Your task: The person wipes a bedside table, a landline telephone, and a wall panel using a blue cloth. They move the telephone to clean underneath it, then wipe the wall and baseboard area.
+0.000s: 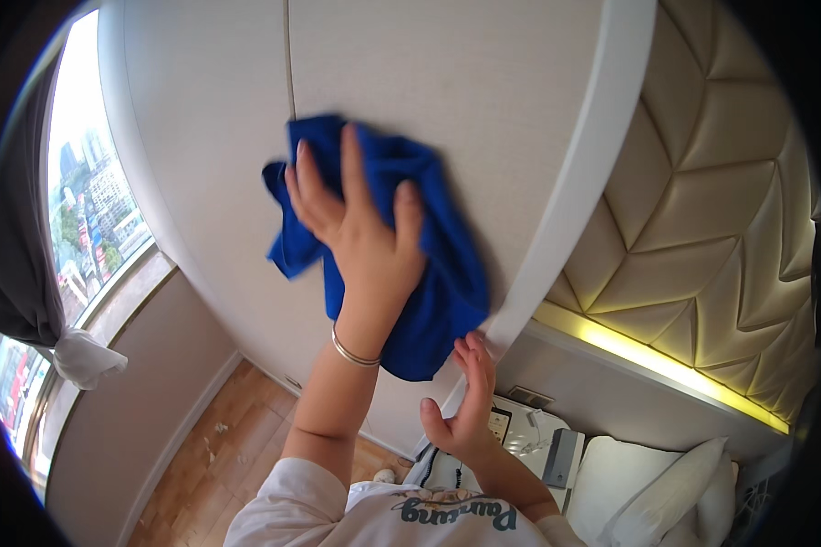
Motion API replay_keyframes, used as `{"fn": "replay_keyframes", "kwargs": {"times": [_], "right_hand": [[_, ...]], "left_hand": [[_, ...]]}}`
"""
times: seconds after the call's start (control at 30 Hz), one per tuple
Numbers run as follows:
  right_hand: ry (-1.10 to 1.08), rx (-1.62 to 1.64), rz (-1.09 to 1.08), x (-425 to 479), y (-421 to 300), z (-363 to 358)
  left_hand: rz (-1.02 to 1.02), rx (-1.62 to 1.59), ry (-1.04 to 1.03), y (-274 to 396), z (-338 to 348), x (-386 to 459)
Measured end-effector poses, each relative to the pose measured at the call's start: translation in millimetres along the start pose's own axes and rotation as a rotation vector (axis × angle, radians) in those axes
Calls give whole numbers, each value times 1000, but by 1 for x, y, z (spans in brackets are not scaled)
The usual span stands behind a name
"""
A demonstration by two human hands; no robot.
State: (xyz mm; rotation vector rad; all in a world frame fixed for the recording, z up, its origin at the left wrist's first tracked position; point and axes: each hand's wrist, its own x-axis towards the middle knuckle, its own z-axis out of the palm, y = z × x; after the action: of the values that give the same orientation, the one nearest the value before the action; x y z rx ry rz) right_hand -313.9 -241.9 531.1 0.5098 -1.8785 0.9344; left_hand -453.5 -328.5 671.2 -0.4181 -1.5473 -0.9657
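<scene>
With fingers spread, my left hand [373, 253] presses a blue cloth [445, 273] against an upright beige wardrobe panel [451, 75]. The cloth is bunched, and its lower end hangs down past my wrist. A thin dark seam [289, 61] runs up the panel from the cloth's top corner. My right hand [468, 403] is raised, empty, beside the white side edge [568, 191] of the wardrobe. Its fingertips are close to that edge and to the cloth's lower right corner; I cannot tell whether they touch.
Quilted gold wall padding [691, 198] with a lit strip [643, 359] is at right. Below are a white bedside table [520, 448] holding a grey box [564, 455], and white pillows [626, 472]. A window [99, 184] and tied dark curtain [20, 239] stand left, above wood flooring [212, 458].
</scene>
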Motion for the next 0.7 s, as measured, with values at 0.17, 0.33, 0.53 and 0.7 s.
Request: {"fn": "replay_keyframes", "kwargs": {"times": [0.17, 0.33, 0.53, 0.7], "right_hand": [[1, -133, -12, -29, 7, -7], [95, -155, -32, -35, 5, -3], [-15, -103, -39, -17, -5, 29], [-20, -171, -32, -3, -2, 48]], "left_hand": [[145, -145, -217, 31, -14, -60], [279, -40, -289, 59, -13, -65], [189, -31, -177, 26, -10, 1], [60, 18, -115, -68, -10, 11]]}}
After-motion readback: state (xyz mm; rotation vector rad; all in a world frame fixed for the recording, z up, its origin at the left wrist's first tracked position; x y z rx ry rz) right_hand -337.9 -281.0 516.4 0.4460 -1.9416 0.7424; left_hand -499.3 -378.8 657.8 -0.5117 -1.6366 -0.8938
